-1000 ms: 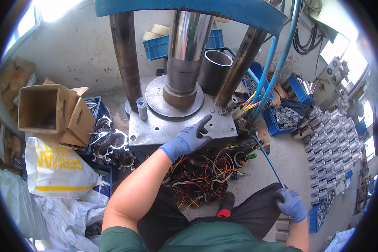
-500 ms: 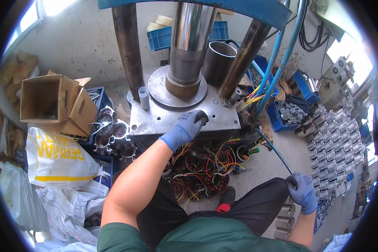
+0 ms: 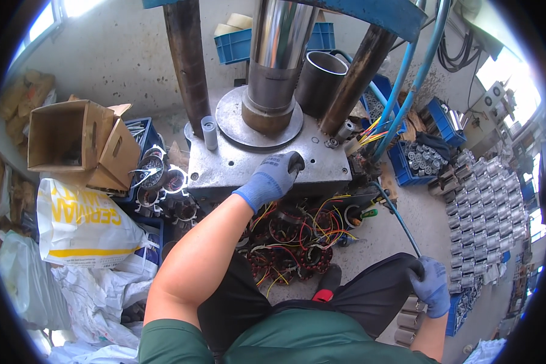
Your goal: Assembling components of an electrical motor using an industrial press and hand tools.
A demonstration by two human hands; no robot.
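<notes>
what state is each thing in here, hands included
left hand: gloved, resting flat on the press plate
right hand: gloved, closed on the end of a thin rod
rod: slanting up from the right hand toward the press
press plate: bare where the hand lies
ram: down on the round disc
cardboard box: open, tipped on its side
stators: piled below the plate, wires tangled
blue crate: full of metal parts

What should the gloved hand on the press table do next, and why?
Probably draw back toward the body. The left hand rests on the grey press plate, close to the steel ram, while the right hand grips the thin lever.
</notes>
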